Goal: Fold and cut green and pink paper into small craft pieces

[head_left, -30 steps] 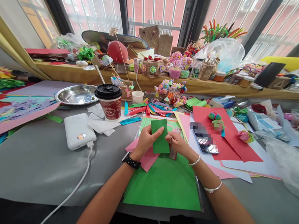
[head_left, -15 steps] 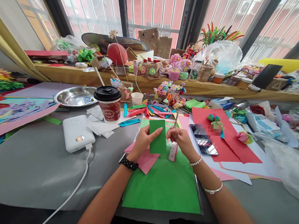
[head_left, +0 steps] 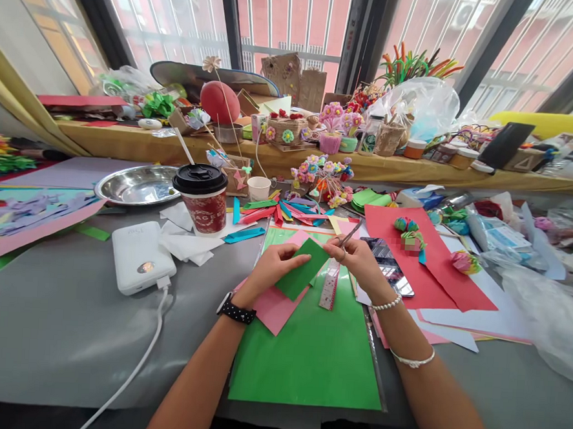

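My left hand pinches a small green paper rectangle, tilted with its upper end to the right. My right hand is closed on small metal scissors whose tips point up and right, close to the paper's upper edge. Both hands hover over a large green sheet with a pink sheet under my left hand. A patterned ruler-like strip stands just below my right hand. A phone lies partly hidden behind my right hand.
A white power bank with a cable lies to the left, next to a lidded coffee cup and a steel dish. Red paper and paper flowers lie to the right. Craft items crowd the window ledge.
The green piece has tipped from upright to slanting right. My right hand rose and now shows scissors at the paper's top edge. The view shifted slightly left.
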